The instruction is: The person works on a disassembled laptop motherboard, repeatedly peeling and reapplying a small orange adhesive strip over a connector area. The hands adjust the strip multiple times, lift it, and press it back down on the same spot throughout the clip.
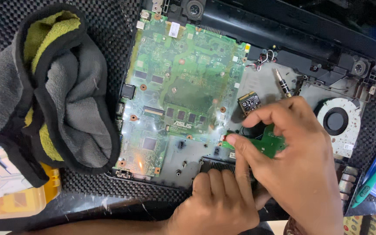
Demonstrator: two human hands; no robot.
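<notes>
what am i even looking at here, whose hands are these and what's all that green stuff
This is one picture from a camera worn on a person's head, looking down at their own bare hands. They lean over an opened laptop lying on a dark mat. The big green plate is its main circuit board. The right hand pinches a smaller green board with its fingers. The left hand rests on the laptop's near edge. A round fan sits to the right, a grey and yellow cloth to the left.
</notes>
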